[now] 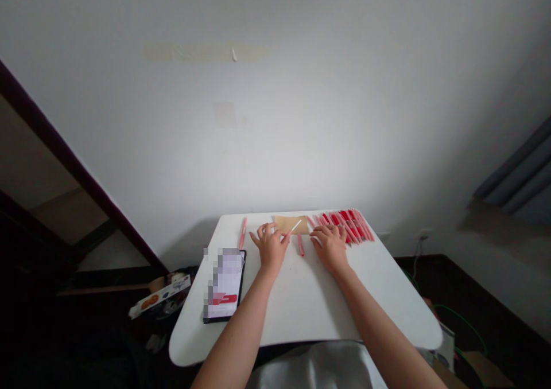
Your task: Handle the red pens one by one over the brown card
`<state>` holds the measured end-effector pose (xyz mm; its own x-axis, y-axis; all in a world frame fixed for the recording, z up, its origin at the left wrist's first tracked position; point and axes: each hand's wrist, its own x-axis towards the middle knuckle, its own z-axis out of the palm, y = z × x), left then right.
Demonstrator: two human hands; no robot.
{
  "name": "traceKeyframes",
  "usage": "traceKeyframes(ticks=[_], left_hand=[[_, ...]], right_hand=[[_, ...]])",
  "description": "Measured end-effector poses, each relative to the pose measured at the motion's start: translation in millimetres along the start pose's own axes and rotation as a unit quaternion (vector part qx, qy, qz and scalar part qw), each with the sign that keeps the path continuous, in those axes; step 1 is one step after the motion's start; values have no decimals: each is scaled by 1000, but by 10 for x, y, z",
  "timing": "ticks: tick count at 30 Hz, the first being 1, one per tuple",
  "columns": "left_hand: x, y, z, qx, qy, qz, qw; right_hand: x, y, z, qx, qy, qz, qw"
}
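My left hand is over the table's far middle, its thumb and index finger pinching a thin white stick that looks like a pen refill. The stick points up and right across a brown piece of paper. A short pink pen part lies between my two hands. My right hand rests at the left side of a row of pink and red pens, fingers bent and apart. Whether its fingertips touch a pen is hard to tell.
A single pink pen lies at the white table's far left. Nearer me on that side is a phone with a lit, partly blurred screen. The wall rises behind the table. Boxes and a green cable are on the floor.
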<state>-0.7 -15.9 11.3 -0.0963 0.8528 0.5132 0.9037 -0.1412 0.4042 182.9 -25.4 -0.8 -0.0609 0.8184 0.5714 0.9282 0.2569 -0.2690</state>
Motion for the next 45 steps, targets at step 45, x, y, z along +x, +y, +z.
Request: traceKeyframes(ticks=[45], left_hand=[[48,-27,15,-73,-34,-54,995]], right_hand=[[6,80,22,45,31,9,998]])
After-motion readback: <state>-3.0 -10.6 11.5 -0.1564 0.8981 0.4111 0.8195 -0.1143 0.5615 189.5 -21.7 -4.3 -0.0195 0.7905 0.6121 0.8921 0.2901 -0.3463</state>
